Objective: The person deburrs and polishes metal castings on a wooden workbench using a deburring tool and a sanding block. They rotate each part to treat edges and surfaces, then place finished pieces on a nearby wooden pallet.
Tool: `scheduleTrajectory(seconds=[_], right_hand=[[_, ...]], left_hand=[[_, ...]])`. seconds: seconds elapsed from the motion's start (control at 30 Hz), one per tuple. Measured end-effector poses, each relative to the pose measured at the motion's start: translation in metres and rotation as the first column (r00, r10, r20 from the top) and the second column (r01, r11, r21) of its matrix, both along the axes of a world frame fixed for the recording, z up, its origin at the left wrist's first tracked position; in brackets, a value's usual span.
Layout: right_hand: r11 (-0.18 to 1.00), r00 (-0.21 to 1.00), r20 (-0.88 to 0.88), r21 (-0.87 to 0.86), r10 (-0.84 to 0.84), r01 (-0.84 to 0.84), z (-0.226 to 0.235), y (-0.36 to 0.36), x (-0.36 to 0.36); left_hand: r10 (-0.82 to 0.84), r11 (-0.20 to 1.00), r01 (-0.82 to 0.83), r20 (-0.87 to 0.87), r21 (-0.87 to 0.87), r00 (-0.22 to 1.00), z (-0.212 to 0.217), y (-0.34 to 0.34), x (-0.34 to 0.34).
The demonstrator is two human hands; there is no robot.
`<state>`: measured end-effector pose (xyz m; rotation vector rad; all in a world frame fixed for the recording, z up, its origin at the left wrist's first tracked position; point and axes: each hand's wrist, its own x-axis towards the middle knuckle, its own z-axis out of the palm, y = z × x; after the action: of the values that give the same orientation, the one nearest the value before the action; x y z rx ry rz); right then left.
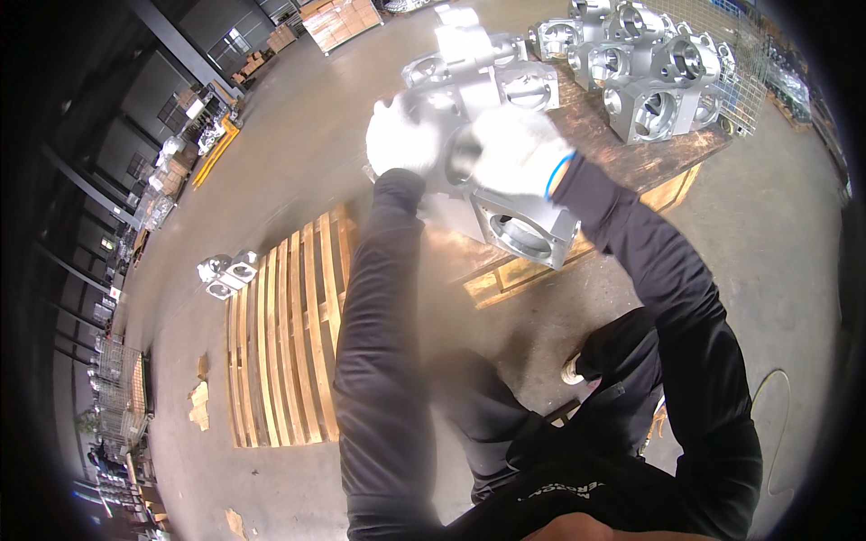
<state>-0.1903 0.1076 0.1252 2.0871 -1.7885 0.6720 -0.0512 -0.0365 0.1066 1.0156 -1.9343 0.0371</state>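
Note:
A silver cast-metal housing (pixel 456 212) with large round openings sits at the near end of a wooden board, directly under both hands. My left hand (pixel 403 137), in a white glove, is closed on its far left side. My right hand (pixel 521 151), also gloved with a blue cuff edge, grips its upper right part. Glare washes out both gloves, so single fingers hardly show. Just beyond the hands, another bright housing (pixel 528 87) stands close by. More silver housings (pixel 642 113) are grouped and stacked toward the right end of the board.
The housings rest on a dark, worn wooden board (pixel 577 135) over lighter timber. At the left, a slatted pallet (pixel 284 338) lies on the concrete floor, with a small casting (pixel 227 273) at its far corner. A wire cage (pixel 744 86) stands behind the stack; a thin hose (pixel 787 433) runs at right.

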Motion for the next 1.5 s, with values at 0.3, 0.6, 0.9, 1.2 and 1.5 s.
scheduleTrajectory(seconds=[0.3,0.6,0.9,1.2,1.5], right_hand=[[0.993,0.884,0.454,0.078,-0.110,0.084,-0.082,-0.008,-0.021],[0.991,0.815,0.575,0.133,-0.075,-0.003,-0.093,0.025,-0.031],[0.976,-0.227,0.967,0.069,-0.116,-0.205,-0.208,0.019,-0.166],[0.983,0.202,0.962,0.180,-0.185,0.044,-0.211,0.098,-0.114],[0.981,0.247,0.960,0.087,-0.129,0.172,-0.207,0.179,0.032]], left_hand=[[-0.001,1.000,0.000,-0.023,-0.022,1.000,-0.003,-0.001,-0.002],[-0.050,0.999,0.048,0.111,0.017,0.993,0.000,-0.013,0.004],[0.206,0.954,-0.213,0.056,0.213,0.977,0.002,-0.017,-0.009],[0.049,0.967,-0.027,-0.081,0.255,0.996,-0.004,0.005,0.000],[-0.536,0.775,0.536,-0.102,0.336,0.838,0.025,-0.019,-0.046]])
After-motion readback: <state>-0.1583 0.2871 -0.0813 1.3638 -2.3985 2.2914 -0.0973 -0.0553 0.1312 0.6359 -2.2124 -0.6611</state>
